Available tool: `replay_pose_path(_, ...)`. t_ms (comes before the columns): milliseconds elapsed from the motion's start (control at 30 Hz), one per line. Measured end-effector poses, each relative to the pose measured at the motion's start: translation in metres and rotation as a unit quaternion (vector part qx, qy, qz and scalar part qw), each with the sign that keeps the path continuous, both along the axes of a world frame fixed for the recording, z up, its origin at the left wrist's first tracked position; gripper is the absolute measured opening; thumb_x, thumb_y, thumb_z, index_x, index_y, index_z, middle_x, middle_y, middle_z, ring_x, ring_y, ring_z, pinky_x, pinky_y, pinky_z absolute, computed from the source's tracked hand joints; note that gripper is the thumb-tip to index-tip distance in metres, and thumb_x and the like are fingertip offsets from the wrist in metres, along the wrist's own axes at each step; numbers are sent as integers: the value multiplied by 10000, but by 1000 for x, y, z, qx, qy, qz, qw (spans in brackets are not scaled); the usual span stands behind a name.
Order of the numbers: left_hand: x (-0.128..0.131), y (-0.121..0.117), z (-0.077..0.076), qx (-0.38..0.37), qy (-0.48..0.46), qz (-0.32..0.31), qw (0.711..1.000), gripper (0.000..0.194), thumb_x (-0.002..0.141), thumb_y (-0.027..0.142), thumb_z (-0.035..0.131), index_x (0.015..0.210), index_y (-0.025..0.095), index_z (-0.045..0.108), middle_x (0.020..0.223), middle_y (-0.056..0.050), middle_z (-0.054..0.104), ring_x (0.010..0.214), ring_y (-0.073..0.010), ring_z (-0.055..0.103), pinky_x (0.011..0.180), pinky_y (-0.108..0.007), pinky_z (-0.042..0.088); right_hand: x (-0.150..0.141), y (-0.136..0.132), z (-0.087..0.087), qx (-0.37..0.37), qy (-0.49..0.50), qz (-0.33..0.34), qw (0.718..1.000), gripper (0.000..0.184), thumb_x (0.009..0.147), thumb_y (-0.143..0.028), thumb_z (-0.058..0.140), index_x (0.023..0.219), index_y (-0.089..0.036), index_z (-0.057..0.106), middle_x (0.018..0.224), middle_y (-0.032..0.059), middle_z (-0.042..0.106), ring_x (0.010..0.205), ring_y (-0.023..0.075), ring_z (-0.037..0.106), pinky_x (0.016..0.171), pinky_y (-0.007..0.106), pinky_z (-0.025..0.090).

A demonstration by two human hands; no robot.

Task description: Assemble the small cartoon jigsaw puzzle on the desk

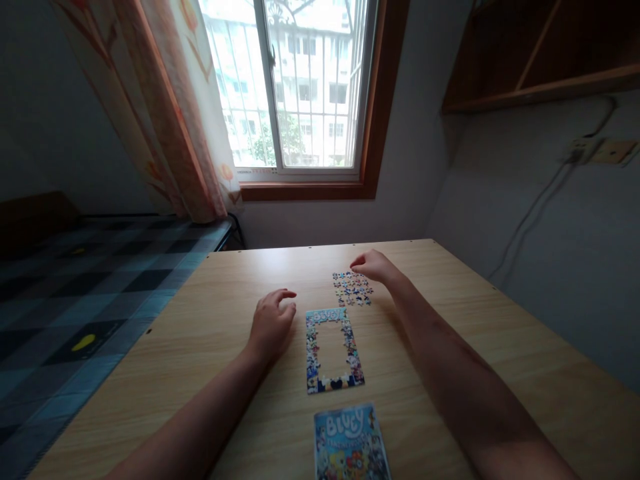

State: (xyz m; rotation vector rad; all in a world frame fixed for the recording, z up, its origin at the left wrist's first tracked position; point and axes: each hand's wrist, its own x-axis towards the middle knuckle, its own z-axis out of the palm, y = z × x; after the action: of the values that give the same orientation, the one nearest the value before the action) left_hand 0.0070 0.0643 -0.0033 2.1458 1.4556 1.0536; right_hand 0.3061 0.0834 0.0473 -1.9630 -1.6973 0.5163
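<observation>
right hand (377, 266): fingers pressing together over loose pieces (353, 292), cannot tell if gripping one | left hand (273, 321): resting, fingers parting, beside frame (311, 350) | pieces: lying spaced on counter (210, 340), seemingly for easy picking

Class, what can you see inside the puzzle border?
Inside the puzzle border, the wooden tabletop shows through. Whatever lies directly beneath the border's strips is covered and cannot be seen.

There are two hands (270, 325) (376, 265), one puzzle border (312, 350), one Bluey picture (350, 445) and one group of pieces (353, 291).
</observation>
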Motion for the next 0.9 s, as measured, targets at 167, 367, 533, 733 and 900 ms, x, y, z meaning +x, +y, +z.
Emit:
replay_pose_path(167,-1,0,-1,5,-5,0,1000,285,798,307,538,989,216,730,1174,-82,718,1188,-283,605,1100,-467,417,-10,-1,-8,-11,-70,-6,997,201,782,-209,715,946,-224,829,875,54,793,799,173,709,657,209,456)
replay_pose_path(367,0,-1,-1,2,-2,3,1000,278,800,293,543,989,219,733,1171,-77,719,1185,-283,603,1094,-460,420,-25,-6,-12,-6,-136,-4,991,208,788,-248,698,948,-254,830,969,65,794,920,200,705,759,225,468)
replay_pose_path(533,0,-2,-1,-3,2,1,1000,291,796,288,547,1002,206,735,1180,-89,714,1193,-289,599,1098,-464,413,-34,-8,-13,-2,-177,-11,984,207,806,-298,682,946,-254,829,972,89,790,961,236,699,793,264,473)
replay_pose_path(733,1,-3,-1,-6,1,0,1000,279,799,278,556,1004,211,735,1195,-88,708,1195,-291,596,1101,-476,408,-39,-10,-17,-13,-216,-8,976,218,813,-390,696,925,-261,831,952,107,786,964,246,690,792,272,475)
replay_pose_path(900,1,-3,-1,-4,1,-3,1000,273,802,270,553,998,208,733,1184,-90,710,1189,-292,598,1098,-478,411,-41,-12,-16,-10,-226,-18,974,212,802,-385,705,919,-258,829,964,106,784,969,241,687,779,269,472)
